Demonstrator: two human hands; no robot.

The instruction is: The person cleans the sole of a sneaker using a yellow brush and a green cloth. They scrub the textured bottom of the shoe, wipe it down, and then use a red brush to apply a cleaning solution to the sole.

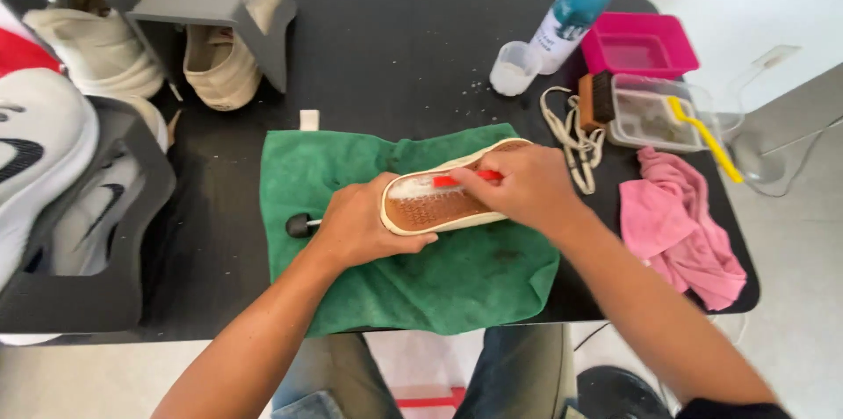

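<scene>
The shoe (pixel 452 195) lies sole up on the green towel (pixel 413 252) at the middle of the black bench (pixel 395 59). The left hand (pixel 360 226) has its grip closed around the shoe's heel end. The right hand (pixel 527 186) pinches a red-handled brush (pixel 461 179) against the foamy sole. Right of the shoe lie white laces (pixel 575 142) and a pink cloth (pixel 676 226).

We see bright, even daylight, strongest at the upper right, where the pale wall nearly washes out. Shadows on the black worktop (pixel 395 50) are soft and faint. Edges bow from the wide lens; focus is slightly soft throughout.
</scene>
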